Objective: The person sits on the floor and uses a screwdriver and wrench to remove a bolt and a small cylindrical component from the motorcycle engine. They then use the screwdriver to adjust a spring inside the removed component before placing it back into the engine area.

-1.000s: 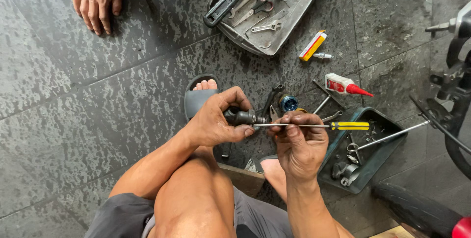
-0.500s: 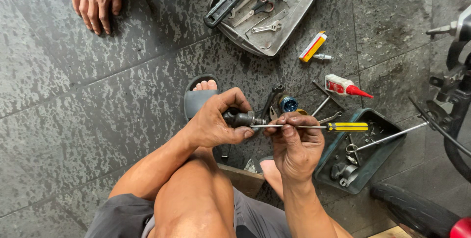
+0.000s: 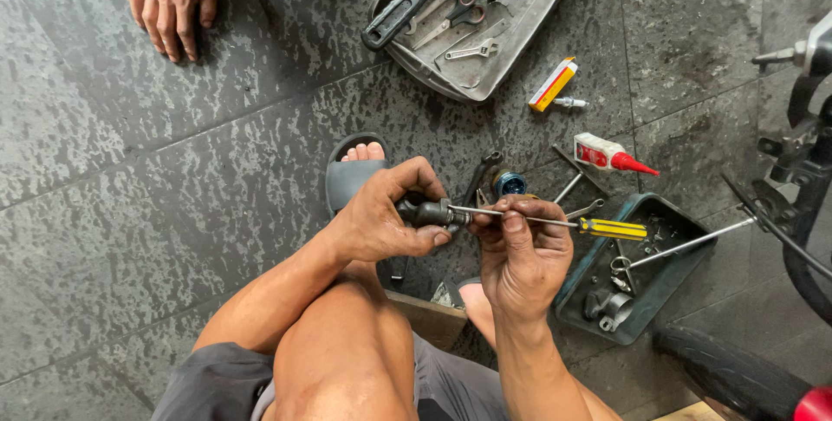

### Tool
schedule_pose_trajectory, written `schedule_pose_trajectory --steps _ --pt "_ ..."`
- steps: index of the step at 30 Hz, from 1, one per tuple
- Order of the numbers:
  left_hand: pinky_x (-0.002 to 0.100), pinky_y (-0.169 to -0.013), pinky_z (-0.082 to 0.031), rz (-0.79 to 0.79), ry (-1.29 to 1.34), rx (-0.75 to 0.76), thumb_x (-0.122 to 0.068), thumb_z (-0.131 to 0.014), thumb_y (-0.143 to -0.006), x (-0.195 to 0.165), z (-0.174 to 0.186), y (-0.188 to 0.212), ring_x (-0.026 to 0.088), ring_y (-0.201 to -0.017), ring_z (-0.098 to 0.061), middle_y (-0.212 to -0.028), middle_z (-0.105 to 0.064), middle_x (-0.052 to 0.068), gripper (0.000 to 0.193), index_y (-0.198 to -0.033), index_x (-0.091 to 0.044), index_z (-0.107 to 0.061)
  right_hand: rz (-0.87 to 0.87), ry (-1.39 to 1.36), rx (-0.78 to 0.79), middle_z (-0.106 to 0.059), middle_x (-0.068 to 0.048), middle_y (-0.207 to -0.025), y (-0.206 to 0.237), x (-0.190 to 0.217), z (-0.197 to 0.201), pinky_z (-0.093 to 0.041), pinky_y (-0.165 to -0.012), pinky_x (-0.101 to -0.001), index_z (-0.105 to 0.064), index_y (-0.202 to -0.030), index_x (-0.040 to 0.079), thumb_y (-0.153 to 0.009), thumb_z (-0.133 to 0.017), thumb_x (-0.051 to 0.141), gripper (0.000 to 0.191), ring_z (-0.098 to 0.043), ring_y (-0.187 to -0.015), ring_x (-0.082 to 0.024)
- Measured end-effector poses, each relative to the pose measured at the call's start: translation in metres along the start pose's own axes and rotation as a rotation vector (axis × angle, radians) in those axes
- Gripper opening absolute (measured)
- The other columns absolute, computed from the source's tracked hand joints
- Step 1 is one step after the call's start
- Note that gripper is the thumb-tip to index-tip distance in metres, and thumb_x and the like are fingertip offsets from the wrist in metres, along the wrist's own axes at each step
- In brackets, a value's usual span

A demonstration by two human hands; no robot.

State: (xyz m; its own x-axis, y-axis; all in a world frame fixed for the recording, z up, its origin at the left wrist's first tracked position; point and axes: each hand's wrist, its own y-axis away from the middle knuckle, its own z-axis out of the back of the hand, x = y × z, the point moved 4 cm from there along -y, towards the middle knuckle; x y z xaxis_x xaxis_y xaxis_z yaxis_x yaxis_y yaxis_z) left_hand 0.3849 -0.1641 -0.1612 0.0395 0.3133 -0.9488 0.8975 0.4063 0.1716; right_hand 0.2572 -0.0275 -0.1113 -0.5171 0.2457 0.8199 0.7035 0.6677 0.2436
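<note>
The left hand [image 3: 381,217] is clamped around a small dark metal part [image 3: 431,212], held above the stone floor [image 3: 173,213] near a sandalled foot [image 3: 351,174]. The right hand [image 3: 520,252] pinches the shaft of a yellow-handled screwdriver [image 3: 555,222], its tip touching the part, just beside a dark tray [image 3: 685,256].

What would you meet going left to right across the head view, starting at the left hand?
left hand → dark cylinder → right hand → screwdriver's yellow handle → green tray → motorbike

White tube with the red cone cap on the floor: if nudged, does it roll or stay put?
The white tube looks flattened and lies on its side, so it likely slides rather than rolls. Probably light and squashy. Its red cap is tapered, so any roll would likely curve.
</note>
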Motion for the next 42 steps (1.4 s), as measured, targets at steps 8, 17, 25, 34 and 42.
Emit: schedule_pose_trajectory --steps 8,17,25,34,42 --pt "0.024 -0.077 -0.049 0.048 -0.029 -0.044 -0.018 -0.085 -0.076 0.007 0.001 0.001 0.007 -0.084 -0.057 -0.091 -0.064 -0.001 0.041 -0.106 -0.006 -0.060 -0.151 0.284 -0.058 -0.067 -0.011 -0.098 -0.029 -0.030 0.065 -0.060 -0.075 -0.0359 -0.061 -0.110 0.002 -0.101 -0.065 0.002 0.009 -0.070 -0.083 -0.022" --pt "0.024 -0.081 -0.050 0.035 0.090 -0.027 -0.018 -0.081 -0.081 0.011 0.001 -0.002 0.008 -0.089 -0.060 -0.094 -0.067 0.001 0.039 -0.110 -0.004 -0.059 -0.924 0.726 0.040 -0.068 -0.004 -0.080 0.002 -0.186 0.181 -0.057 -0.052 -0.0309 -0.068 -0.105 0.006 -0.089 -0.062 0.009 0.018 -0.064 -0.063 -0.015" --pt "0.025 -0.085 -0.049 -0.033 0.082 -0.018 -0.017 -0.081 -0.083 0.012 0.001 -0.005 0.009 -0.092 -0.059 -0.097 -0.065 0.001 0.039 -0.111 -0.003 -0.058 -0.290 1.614 0.155 -0.073 -0.017 -0.090 -0.026 -0.133 0.157 -0.054 -0.072 -0.0340 -0.075 -0.114 0.002 -0.091 -0.072 0.014 0.027 -0.076 -0.083 -0.025" --pt "0.040 -0.077 -0.051 -0.009 -0.630 -0.059 -0.024 -0.085 -0.076 0.019 -0.003 -0.011 0.029 -0.089 -0.069 -0.094 -0.072 0.012 0.048 -0.110 -0.005 -0.058 -0.754 -0.124 0.016 -0.074 -0.015 -0.107 -0.022 -0.088 0.061 -0.058 -0.087 -0.0492 -0.064 -0.116 -0.001 -0.100 -0.045 0.042 0.049 -0.074 -0.087 -0.037" --pt "0.050 -0.076 -0.049 0.130 -0.938 0.066 -0.030 -0.082 -0.083 0.081 -0.004 -0.019 0.041 -0.089 -0.066 -0.087 -0.070 0.019 0.038 -0.102 -0.005 -0.061 -0.737 -0.272 -0.288 -0.072 -0.014 -0.105 -0.017 -0.199 0.118 -0.057 -0.090 -0.0437 -0.065 -0.113 0.001 -0.108 -0.051 0.031 0.034 -0.071 -0.096 -0.028"
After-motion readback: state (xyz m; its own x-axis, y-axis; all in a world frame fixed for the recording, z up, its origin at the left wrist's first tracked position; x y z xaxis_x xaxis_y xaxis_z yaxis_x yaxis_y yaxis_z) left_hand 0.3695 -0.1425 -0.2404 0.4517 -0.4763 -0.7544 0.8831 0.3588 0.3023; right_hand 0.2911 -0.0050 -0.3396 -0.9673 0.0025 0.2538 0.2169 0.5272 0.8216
